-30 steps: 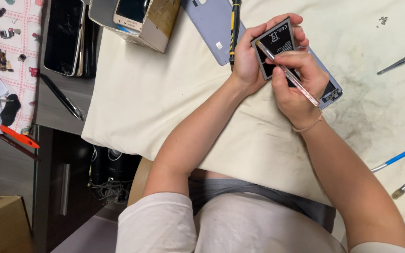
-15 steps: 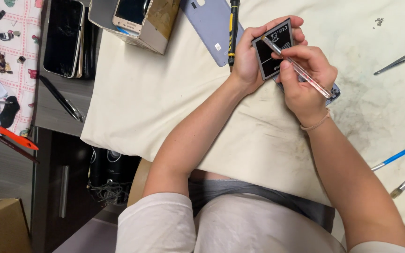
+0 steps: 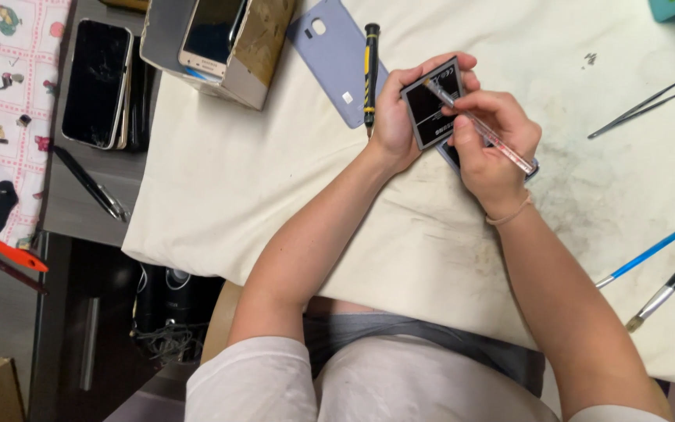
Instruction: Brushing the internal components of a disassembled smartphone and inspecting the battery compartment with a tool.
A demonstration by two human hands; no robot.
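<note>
Two hands, left hand (image 3: 397,117) holding battery (image 3: 433,103), right hand (image 3: 492,147) gripping tool (image 3: 480,126)

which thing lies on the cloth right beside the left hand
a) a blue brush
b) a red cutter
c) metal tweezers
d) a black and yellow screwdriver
d: the black and yellow screwdriver lies on the cloth just beside the left hand, over the edge of the blue-grey phone back cover.
</note>
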